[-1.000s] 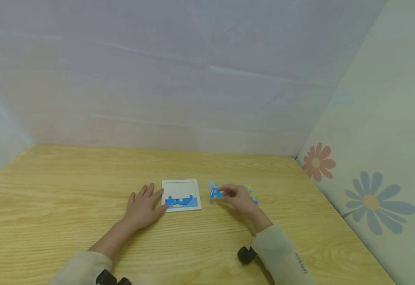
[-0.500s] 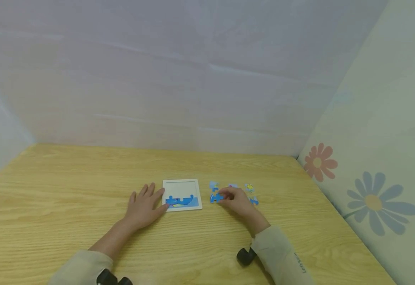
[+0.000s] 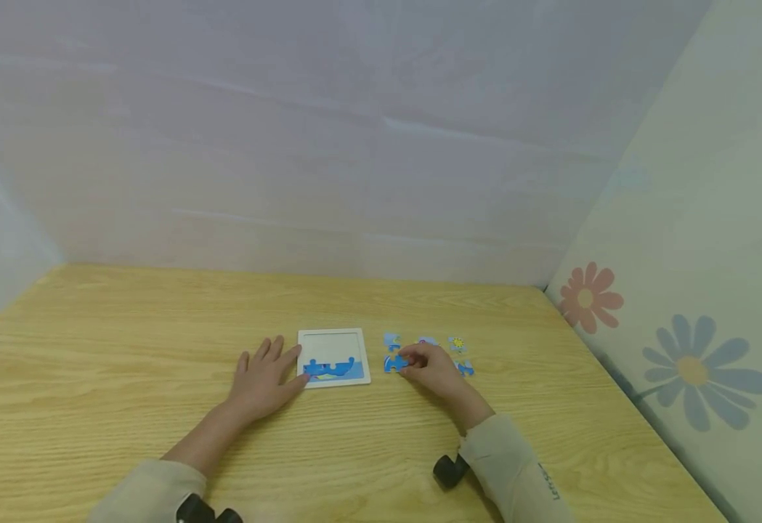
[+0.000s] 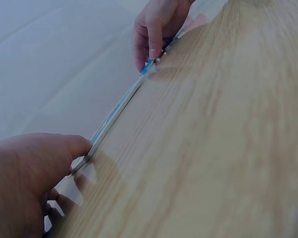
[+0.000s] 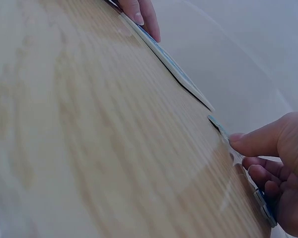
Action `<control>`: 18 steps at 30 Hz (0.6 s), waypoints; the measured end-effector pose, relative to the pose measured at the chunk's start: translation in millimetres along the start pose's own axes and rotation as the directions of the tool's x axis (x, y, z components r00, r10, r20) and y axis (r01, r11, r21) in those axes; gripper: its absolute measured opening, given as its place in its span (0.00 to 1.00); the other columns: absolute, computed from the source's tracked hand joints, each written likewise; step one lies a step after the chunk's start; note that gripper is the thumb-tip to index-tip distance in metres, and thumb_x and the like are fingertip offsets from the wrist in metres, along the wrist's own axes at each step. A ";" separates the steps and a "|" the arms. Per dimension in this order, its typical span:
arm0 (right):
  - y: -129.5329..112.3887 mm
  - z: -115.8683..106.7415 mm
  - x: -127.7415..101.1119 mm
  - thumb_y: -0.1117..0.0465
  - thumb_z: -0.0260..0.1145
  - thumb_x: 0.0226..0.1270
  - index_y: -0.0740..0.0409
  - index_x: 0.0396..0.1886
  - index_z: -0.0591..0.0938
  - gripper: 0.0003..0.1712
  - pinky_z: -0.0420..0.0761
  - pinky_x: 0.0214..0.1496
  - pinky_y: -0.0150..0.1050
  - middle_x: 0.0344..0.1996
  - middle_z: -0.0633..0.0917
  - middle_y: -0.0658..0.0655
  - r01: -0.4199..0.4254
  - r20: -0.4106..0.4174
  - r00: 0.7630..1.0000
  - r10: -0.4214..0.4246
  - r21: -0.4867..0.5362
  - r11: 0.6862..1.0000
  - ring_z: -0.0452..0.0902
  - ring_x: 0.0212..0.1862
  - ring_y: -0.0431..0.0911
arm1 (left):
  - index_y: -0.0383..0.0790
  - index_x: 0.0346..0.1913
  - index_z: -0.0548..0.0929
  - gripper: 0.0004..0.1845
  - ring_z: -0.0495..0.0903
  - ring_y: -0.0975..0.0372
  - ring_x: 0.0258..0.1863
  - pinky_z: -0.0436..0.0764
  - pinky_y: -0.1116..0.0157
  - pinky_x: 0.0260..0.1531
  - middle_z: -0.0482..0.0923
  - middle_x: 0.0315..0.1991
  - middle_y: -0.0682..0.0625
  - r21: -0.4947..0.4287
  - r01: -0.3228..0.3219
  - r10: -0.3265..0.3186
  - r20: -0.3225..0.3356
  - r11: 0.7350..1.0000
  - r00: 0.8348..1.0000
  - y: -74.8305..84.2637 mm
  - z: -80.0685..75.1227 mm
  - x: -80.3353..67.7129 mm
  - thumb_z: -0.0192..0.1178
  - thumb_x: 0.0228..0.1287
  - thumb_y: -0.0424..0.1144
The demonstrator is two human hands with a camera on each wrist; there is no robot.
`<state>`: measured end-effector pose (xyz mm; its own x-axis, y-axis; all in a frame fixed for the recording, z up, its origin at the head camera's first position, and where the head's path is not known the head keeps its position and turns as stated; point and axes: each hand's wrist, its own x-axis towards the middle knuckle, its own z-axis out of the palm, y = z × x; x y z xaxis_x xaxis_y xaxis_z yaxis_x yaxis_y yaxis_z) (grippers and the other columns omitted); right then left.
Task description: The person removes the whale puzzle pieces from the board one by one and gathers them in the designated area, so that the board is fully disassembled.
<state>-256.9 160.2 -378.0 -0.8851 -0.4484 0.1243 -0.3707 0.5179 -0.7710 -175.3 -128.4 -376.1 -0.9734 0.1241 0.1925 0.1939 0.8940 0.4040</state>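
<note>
A white square puzzle frame [image 3: 333,339] lies on the table, with blue whale-like pieces [image 3: 333,370] filling its near part. Against the frame's left edge rests my left hand [image 3: 263,383], its fingers spread and straight. Just right of the frame, my right hand [image 3: 434,369] pinches a blue puzzle piece [image 3: 391,364] between thumb and fingers, low over the table. The right wrist view has the thumb [image 5: 253,141] on that piece, seen nearly edge-on. Beyond it lies a light-blue puzzle piece [image 3: 391,339]. My right fingers partly cover a pinkish piece [image 3: 428,341] behind them.
A sun-patterned puzzle piece [image 3: 457,343] and a blue-and-white piece [image 3: 465,367] lie right of my right hand. The wooden table [image 3: 158,327] meets a pale back wall [image 3: 289,181]. A flowered panel [image 3: 734,254] stands along the right side.
My right hand has brought the blue piece down and slightly toward me, uncovering the pieces behind and beside it. In the last half second it barely shifts. My left hand stays put.
</note>
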 end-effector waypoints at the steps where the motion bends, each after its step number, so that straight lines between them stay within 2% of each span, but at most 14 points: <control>1: 0.9 0.1 0.5 0.67 0.65 0.51 0.63 0.41 0.79 0.15 0.71 0.32 0.36 0.27 0.74 0.51 -0.002 0.003 1.000 0.002 0.002 1.000 0.68 0.29 0.43 | 0.35 0.59 0.65 0.30 0.46 0.40 0.60 0.41 0.39 0.50 0.51 0.61 0.31 0.000 0.000 0.000 0.001 1.000 1.000 -0.1 0.1 0.1 0.51 0.58 0.50; 7: 0.2 0.0 0.2 0.66 0.65 0.51 0.65 0.44 0.77 0.18 0.70 0.32 0.36 0.28 0.74 0.53 -0.015 0.021 1.000 0.015 0.034 0.999 0.67 0.30 0.45 | 0.36 0.60 0.65 0.30 0.46 0.40 0.60 0.41 0.39 0.50 0.51 0.61 0.31 -0.001 0.003 -0.003 0.012 1.000 1.000 0.1 -0.3 0.2 0.51 0.58 0.51; 13: 2.7 0.1 1.6 0.65 0.63 0.53 0.63 0.44 0.77 0.16 0.71 0.31 0.37 0.27 0.74 0.52 -0.034 0.020 0.999 0.033 0.052 0.998 0.68 0.29 0.45 | 0.35 0.59 0.65 0.30 0.46 0.40 0.60 0.41 0.39 0.50 0.51 0.60 0.31 0.000 0.005 -0.005 0.013 1.000 1.000 0.9 -0.6 0.3 0.51 0.58 0.50; 18: 0.1 -0.7 2.6 0.66 0.62 0.54 0.65 0.44 0.76 0.16 0.72 0.32 0.36 0.28 0.75 0.53 -0.034 0.025 0.999 0.032 0.106 0.994 0.69 0.30 0.45 | 0.35 0.59 0.65 0.30 0.46 0.40 0.60 0.42 0.39 0.50 0.51 0.60 0.31 0.005 0.004 -0.004 0.008 1.000 1.000 0.5 0.2 0.5 0.51 0.58 0.50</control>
<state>-259.5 159.6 -377.3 -0.8892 -0.4497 0.0843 -0.3081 0.4525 -0.8369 -175.7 -127.9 -376.0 -0.9752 0.1242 0.1834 0.1894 0.8967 0.4001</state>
